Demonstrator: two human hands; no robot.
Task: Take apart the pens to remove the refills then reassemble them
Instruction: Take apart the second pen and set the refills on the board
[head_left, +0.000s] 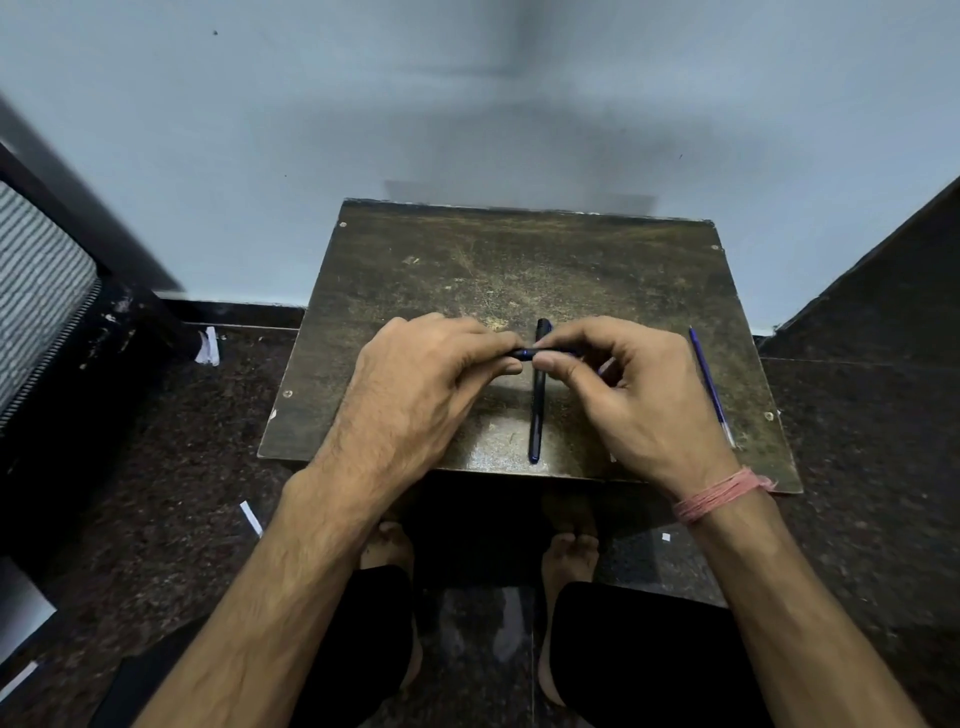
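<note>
Both hands hold one dark blue pen (527, 354) level above the small wooden table (467, 260). My left hand (431, 374) grips its left end and my right hand (623, 379) pinches its right end; most of the pen is hidden by fingers. A second dark pen (537, 410) lies on the table beneath, pointing away from me, its tip near the front edge. A thin blue refill (710, 387) lies loose on the table to the right of my right hand.
The table stands against a pale blue wall. Dark speckled floor surrounds it, with white paper scraps (251, 518) on the left. A dark frame (78, 291) stands at left and a dark panel (883, 291) at right. My knees and feet are below the table's front edge.
</note>
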